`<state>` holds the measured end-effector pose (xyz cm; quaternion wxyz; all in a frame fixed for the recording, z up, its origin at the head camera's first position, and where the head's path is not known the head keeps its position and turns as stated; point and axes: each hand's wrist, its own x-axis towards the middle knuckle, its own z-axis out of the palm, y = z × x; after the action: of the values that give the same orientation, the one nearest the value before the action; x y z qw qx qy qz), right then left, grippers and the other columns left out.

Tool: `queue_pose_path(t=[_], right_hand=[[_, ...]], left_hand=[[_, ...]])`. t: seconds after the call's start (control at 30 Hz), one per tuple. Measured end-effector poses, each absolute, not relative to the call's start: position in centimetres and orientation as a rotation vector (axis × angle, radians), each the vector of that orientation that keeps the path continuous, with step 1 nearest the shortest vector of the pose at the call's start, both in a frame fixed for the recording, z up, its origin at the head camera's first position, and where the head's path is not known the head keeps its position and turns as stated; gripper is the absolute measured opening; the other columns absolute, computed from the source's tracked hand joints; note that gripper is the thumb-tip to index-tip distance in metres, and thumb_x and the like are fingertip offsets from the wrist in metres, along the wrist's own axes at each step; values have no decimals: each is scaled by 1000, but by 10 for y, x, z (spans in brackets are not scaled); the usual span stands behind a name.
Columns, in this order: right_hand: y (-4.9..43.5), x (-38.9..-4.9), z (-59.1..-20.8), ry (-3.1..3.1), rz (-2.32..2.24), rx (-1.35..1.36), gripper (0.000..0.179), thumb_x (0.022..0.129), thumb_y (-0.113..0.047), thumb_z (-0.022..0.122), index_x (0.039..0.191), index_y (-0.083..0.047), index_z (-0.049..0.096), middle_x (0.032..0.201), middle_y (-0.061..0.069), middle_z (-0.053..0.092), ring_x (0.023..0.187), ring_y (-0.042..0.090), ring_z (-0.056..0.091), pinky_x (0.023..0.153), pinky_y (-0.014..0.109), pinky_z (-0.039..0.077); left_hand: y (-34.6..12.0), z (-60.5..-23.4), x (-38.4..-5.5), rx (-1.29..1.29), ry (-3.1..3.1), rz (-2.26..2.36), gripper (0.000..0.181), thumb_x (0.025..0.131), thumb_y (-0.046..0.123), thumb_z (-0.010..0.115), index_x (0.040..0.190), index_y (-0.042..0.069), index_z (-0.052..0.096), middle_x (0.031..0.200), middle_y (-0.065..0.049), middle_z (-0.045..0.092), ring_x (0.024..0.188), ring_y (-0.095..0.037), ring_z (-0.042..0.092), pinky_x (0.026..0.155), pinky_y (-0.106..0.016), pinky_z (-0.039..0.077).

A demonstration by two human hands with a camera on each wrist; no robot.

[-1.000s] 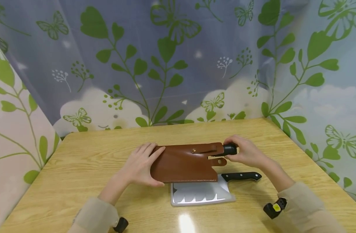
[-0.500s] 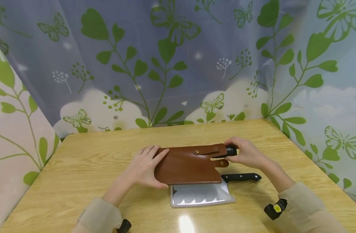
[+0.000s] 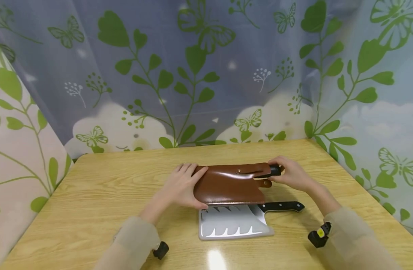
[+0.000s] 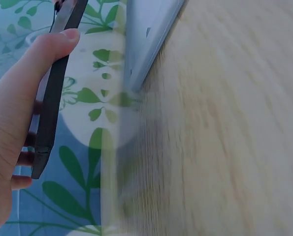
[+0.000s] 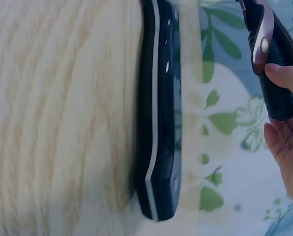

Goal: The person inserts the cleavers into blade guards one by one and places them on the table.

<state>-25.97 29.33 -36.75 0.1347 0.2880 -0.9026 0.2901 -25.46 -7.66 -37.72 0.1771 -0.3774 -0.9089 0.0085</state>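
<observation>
A brown leather knife sheath (image 3: pixel 226 187), broad like a cleaver blade, is held above the table. My left hand (image 3: pixel 180 185) grips its left end, thumb along the near edge and fingers on the far side, as the left wrist view shows of the sheath's edge (image 4: pixel 53 105). A black handle (image 5: pixel 280 96) sticks out of its right end, and my right hand (image 3: pixel 290 174) pinches that handle between thumb and fingers. The blade inside is hidden. A snap strap (image 3: pixel 265 183) hangs loose. Below lies a cleaver (image 3: pixel 231 223) with a black riveted handle (image 3: pixel 283 206), partly covered by the sheath.
The wooden table (image 3: pixel 108 180) extends around both hands. A patterned curtain (image 3: pixel 206 93) stands behind its far edge and along both sides. The lying cleaver's blade has a pale translucent edge (image 3: pixel 202 228).
Both hands have shifted the sheath rightward and a little away. Its near edge now sits higher in view, uncovering more of the lying cleaver's blade. The grips look the same.
</observation>
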Motion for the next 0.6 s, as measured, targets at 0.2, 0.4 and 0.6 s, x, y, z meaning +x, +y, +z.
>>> queue_pose_path(t=[0.2,0.4,0.6], right_hand=[[307,-270,-373,-2646,825,783,39,72,-1,76,106,8,61,100,18,60,86,26,55,66,34,49],[317,-278,-375,-2734,791,741,39,73,-4,76,107,9,61,98,17,59,86,28,55,69,39,48],[324,-293,-379,-2777,795,726,37,73,-2,75,105,9,61,99,19,60,88,30,55,71,41,49]], left_hand=[[-58,-376,-267,-1067,-2676,84,112,58,81,57,145,15,31,135,-20,41,123,-36,40,101,-49,30],[-40,-382,-281,-1073,-2756,171,114,59,82,54,146,14,27,136,-20,40,123,-36,40,101,-47,31],[-26,-388,-292,-1043,-2852,163,115,59,80,58,147,14,24,137,-19,38,124,-35,38,102,-46,30]])
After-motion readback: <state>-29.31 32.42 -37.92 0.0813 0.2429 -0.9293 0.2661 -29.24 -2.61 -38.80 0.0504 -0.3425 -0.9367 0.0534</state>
